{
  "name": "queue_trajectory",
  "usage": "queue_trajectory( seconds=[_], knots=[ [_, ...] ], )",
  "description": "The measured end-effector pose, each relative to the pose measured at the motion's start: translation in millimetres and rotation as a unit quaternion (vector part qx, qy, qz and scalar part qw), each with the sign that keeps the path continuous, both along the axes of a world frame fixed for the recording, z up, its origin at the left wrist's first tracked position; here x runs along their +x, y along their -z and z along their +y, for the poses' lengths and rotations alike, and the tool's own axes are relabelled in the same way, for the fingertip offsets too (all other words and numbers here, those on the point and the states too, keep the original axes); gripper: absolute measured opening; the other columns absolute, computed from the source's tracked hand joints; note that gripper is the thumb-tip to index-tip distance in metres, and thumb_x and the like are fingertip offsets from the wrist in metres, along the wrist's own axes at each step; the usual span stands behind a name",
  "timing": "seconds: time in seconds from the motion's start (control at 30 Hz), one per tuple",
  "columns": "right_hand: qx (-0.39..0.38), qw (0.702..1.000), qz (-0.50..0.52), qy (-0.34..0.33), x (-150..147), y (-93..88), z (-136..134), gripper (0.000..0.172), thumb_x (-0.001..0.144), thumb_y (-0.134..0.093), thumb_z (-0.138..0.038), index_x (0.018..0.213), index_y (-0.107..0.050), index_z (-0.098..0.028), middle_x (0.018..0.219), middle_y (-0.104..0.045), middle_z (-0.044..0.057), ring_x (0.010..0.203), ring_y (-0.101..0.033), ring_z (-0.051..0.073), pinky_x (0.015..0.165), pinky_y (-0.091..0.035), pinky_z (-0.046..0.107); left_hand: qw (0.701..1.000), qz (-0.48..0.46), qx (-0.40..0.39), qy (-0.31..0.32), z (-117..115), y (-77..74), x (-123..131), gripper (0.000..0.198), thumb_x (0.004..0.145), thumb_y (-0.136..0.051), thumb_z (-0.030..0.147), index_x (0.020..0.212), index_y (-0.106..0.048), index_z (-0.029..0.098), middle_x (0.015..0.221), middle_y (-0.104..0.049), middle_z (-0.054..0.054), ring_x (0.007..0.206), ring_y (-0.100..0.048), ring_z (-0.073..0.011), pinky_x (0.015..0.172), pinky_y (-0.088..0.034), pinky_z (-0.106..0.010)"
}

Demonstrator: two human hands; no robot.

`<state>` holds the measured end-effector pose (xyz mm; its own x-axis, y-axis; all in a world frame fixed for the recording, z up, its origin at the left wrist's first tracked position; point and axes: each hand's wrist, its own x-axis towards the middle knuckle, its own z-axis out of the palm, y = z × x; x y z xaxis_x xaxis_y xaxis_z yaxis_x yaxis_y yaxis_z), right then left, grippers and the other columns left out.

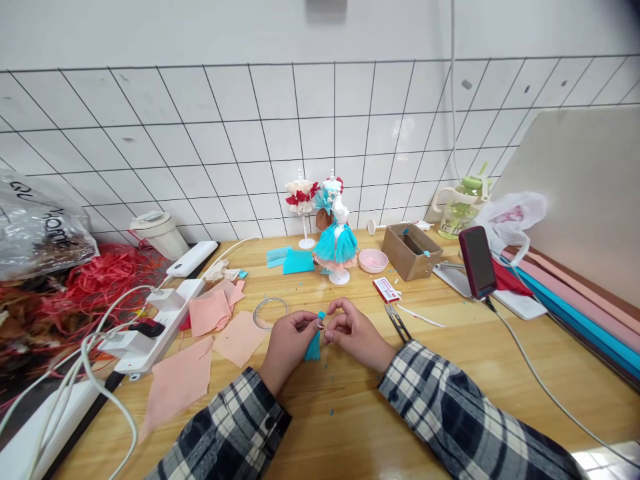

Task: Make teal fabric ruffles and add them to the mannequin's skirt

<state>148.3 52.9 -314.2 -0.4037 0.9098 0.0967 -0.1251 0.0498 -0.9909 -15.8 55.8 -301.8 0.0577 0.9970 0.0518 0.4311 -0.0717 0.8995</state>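
My left hand [289,345] is closed in a pinch on a small gathered piece of turquoise fabric [313,349], which hangs below the fingers and pokes out above them. Close beside it, my right hand [356,335] has its thumb and fingertips together at the fabric's edge; a thin pale strand seems to run there, too small to name. Beyond the hands stands a miniature dress form [336,245] in a turquoise skirt with a peach underlayer. Flat turquoise fabric pieces [299,262] lie left of it. Near my right wrist rest thread snips [397,322].
Peach fabric squares [239,339], a wire coil [270,313] and a power strip [163,327] lie to the left. At right are a pink bowl [373,261], a cardboard box [413,252], a propped phone [477,261] with its cable, and fabric rolls [575,313]. A tiled wall [225,147] stands behind.
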Motion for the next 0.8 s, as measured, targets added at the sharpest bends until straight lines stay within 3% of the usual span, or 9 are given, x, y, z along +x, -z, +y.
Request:
queue_trajectory(
  seconds=[0.13,0.33,0.47,0.8],
  knots=[
    [-0.004,0.999,-0.03,0.023,-1.0,4.2,2.7,0.028,0.076,-0.062,-0.023,0.089,-0.037,-0.023,0.068,-0.065,-0.004,0.061,-0.059,0.012,0.059,-0.041,0.023,1.0,0.015,0.011,0.007,-1.1,-0.8,1.1,0.018,0.074,-0.06,0.028,0.075,-0.072,0.016,0.073,-0.076,-0.005,0.066,-0.07,-0.0197,0.058,-0.053,-0.025],
    [-0.008,0.997,-0.069,0.038,-2.1,8.9,6.1,0.035,0.077,-0.06,-0.028,0.109,-0.047,-0.02,0.067,-0.063,-0.003,0.062,-0.06,0.014,0.057,-0.041,0.025,0.997,0.061,0.047,0.012,-4.2,-0.3,1.3,0.015,0.076,-0.06,0.026,0.075,-0.073,0.019,0.074,-0.076,-0.002,0.069,-0.069,-0.0184,0.065,-0.053,-0.026],
    [-0.004,0.997,-0.073,0.025,-2.5,9.7,7.2,0.028,0.077,-0.061,-0.033,0.1,-0.056,-0.018,0.064,-0.06,-0.003,0.059,-0.058,0.013,0.056,-0.04,0.025,0.994,0.088,0.065,0.014,-4.0,2.3,-0.3,0.015,0.076,-0.06,0.024,0.078,-0.074,0.02,0.078,-0.077,-0.002,0.073,-0.069,-0.0187,0.068,-0.052,-0.027],
    [-0.043,0.997,-0.055,0.045,-1.8,6.8,8.1,0.031,0.072,-0.067,-0.039,0.092,-0.059,-0.016,0.06,-0.06,-0.003,0.06,-0.061,0.014,0.057,-0.043,0.025,0.989,0.12,0.086,0.028,-5.2,1.6,-0.6,0.015,0.078,-0.06,0.028,0.079,-0.074,0.021,0.079,-0.077,-0.002,0.074,-0.07,-0.0187,0.069,-0.051,-0.027]
  ],
)
